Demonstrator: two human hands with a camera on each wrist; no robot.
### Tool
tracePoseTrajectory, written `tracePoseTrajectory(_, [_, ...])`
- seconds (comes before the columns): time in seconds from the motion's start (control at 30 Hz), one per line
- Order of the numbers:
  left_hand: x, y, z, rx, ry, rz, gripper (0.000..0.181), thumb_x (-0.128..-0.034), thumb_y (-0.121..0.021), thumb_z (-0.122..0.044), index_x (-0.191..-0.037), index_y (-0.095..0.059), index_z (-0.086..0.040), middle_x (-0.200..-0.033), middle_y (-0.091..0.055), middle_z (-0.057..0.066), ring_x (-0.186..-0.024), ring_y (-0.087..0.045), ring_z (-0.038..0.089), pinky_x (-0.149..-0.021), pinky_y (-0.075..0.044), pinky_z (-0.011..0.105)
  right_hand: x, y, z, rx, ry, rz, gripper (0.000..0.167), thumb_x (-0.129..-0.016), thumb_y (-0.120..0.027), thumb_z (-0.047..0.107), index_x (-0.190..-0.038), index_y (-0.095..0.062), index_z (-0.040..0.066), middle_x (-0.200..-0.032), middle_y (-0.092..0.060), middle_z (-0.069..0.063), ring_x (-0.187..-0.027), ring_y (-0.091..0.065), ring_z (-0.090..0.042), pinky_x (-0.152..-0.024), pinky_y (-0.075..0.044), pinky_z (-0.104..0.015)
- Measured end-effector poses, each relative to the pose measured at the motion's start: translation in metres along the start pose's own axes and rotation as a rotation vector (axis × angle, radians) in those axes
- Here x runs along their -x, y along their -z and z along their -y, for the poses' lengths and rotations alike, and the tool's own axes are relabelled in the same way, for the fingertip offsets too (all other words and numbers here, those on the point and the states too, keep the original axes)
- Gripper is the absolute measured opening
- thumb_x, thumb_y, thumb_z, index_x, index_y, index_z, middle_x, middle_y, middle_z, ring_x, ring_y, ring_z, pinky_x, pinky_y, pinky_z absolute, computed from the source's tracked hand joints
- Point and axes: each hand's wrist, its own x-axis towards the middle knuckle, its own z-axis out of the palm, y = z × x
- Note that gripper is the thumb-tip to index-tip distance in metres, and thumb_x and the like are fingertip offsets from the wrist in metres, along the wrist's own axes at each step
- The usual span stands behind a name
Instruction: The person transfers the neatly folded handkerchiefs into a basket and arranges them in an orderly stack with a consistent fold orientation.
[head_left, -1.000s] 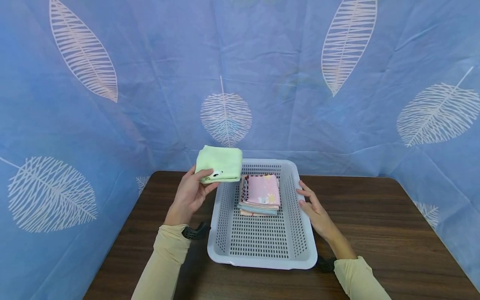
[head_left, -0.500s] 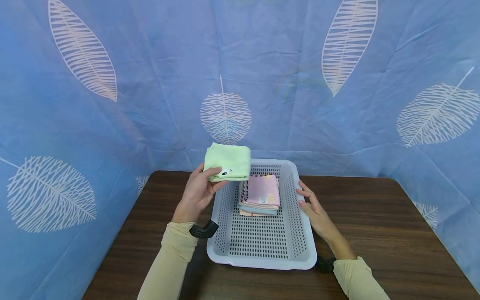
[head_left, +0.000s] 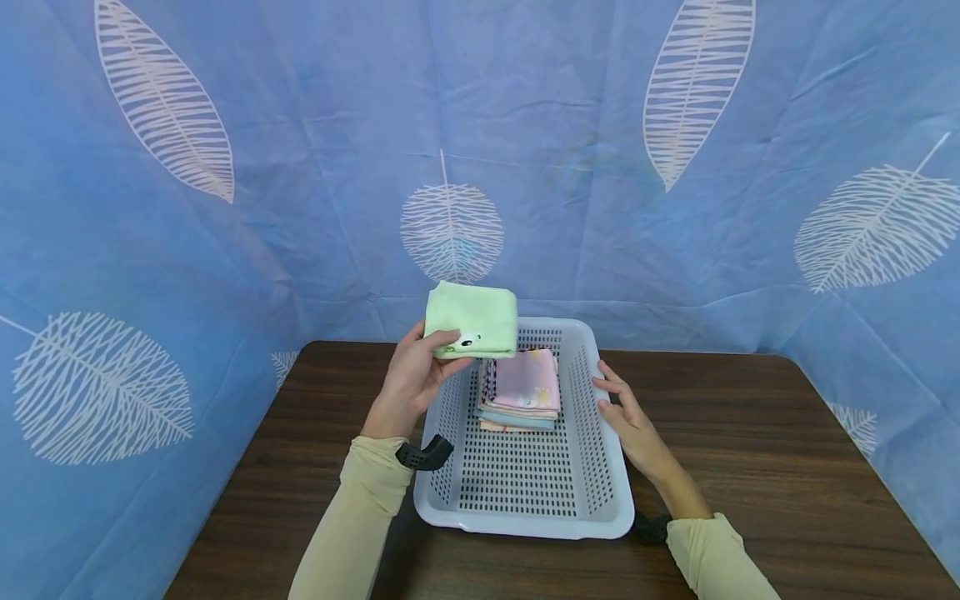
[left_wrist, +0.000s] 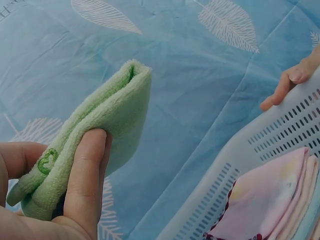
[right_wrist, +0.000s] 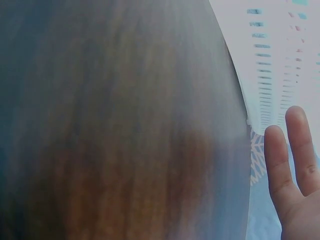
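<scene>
My left hand (head_left: 411, 379) pinches a folded light green towel (head_left: 480, 312) by its near left corner, thumb on top and fingers beneath. The towel hangs above the back left part of a white perforated plastic basket (head_left: 517, 527). In the left wrist view the same towel (left_wrist: 125, 120) shows its folded layers and a small green stitched mark. Inside the basket lies a stack of folded towels (head_left: 528, 379), a pink one uppermost. My right hand (head_left: 633, 425) rests at the basket's right rim with its fingers fairly straight; in the right wrist view two fingers (right_wrist: 300, 145) show beside the basket wall (right_wrist: 240, 55).
The basket stands on a dark brown wooden table (head_left: 750, 450). A blue cloth backdrop (head_left: 555, 167) with white leaf prints hangs behind and at both sides. Black straps (head_left: 425, 454) sit around both wrists.
My left hand has carried the green towel to the right and slightly away, from the basket's left edge to over its back left part. My right hand and the basket stay where they were.
</scene>
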Motion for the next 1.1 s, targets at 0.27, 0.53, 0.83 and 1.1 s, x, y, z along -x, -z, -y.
tracePoseTrajectory(0.27, [-0.006,-0.011,0.007,0.003,0.001,0.011,0.053,-0.1008,-0.06,-0.006,-0.15,-0.045,-0.018,-0.133,-0.061,0.017,-0.1,-0.076,0.02,-0.086,-0.061,0.031,-0.002,0.002,0.0,0.005,-0.001,-0.004,0.047,-0.113,-0.032,0.013,-0.156,-0.022,-0.001,-0.174,0.007,-0.004,-0.124,-0.063,-0.006,-0.081,-0.063,-0.032])
tracePoseTrajectory(0.53, [-0.011,-0.023,0.014,0.016,0.008,0.031,0.053,-0.1009,-0.059,-0.005,-0.15,-0.045,-0.019,-0.138,-0.059,0.018,-0.116,-0.071,0.029,-0.085,-0.062,0.031,-0.003,0.002,-0.002,0.01,-0.018,-0.002,0.047,-0.113,-0.033,0.015,-0.156,-0.023,-0.002,-0.173,0.01,-0.015,-0.124,-0.063,-0.007,-0.082,-0.063,-0.031])
tracePoseTrajectory(0.83, [-0.016,-0.034,0.024,0.006,0.009,0.036,0.052,-0.1012,-0.059,-0.005,-0.149,-0.045,-0.017,-0.138,-0.058,0.02,-0.123,-0.067,0.035,-0.085,-0.062,0.031,-0.005,0.003,-0.002,0.027,-0.012,-0.008,0.047,-0.113,-0.034,0.014,-0.156,-0.024,-0.001,-0.172,0.009,-0.018,-0.125,-0.063,-0.01,-0.081,-0.063,-0.031])
tracePoseTrajectory(1.1, [-0.02,-0.041,0.035,0.016,0.033,0.066,0.053,-0.102,-0.057,-0.004,-0.151,-0.042,-0.015,-0.142,-0.055,0.022,-0.132,-0.059,0.04,-0.087,-0.061,0.033,-0.004,0.002,-0.001,0.024,-0.017,-0.01,0.047,-0.113,-0.034,0.015,-0.156,-0.024,0.0,-0.174,0.005,0.0,-0.127,-0.061,-0.007,-0.084,-0.062,-0.031])
